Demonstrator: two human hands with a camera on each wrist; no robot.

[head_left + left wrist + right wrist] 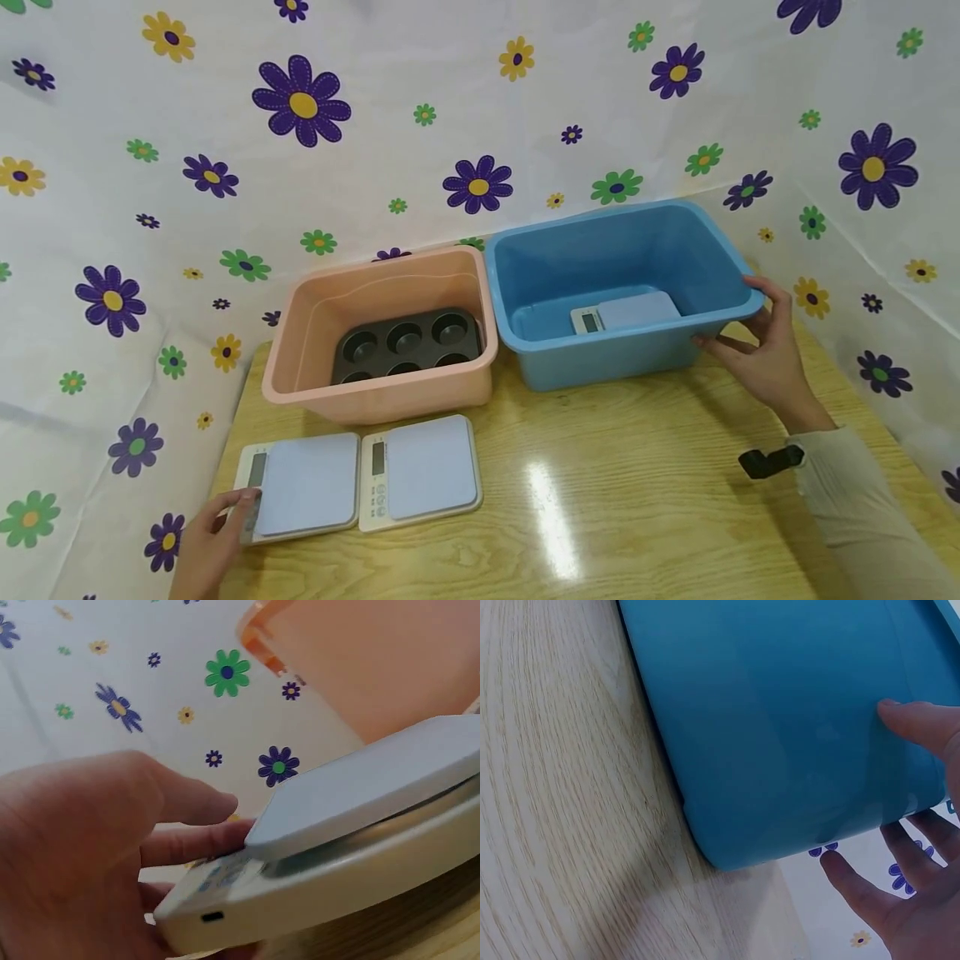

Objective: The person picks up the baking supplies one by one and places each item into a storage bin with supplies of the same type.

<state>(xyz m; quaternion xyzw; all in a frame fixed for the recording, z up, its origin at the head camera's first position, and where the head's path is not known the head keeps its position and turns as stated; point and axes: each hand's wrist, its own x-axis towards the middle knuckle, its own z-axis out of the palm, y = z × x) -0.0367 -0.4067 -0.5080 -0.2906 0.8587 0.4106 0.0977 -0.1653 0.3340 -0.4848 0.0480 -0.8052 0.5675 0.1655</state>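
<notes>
At the lower left of the head view, my left hand (210, 537) holds the left end of a white kitchen scale (311, 483). In the left wrist view the thumb lies above that end and the fingers wrap around its edge; part of them is hidden. A second kitchen scale (431, 467) lies flat just to its right. My right hand (768, 371) grips the front right corner of a blue plastic tub (615, 367), thumb on the front wall and fingers around the side. Inside this tub lies another kitchen scale (637, 308).
Left of the blue tub stands a peach tub (390, 400) with a dark muffin pan (405, 337) in it. Both tubs stand at the back of the wooden table (637, 475). A flower-patterned cloth (420, 75) hangs behind and at the sides.
</notes>
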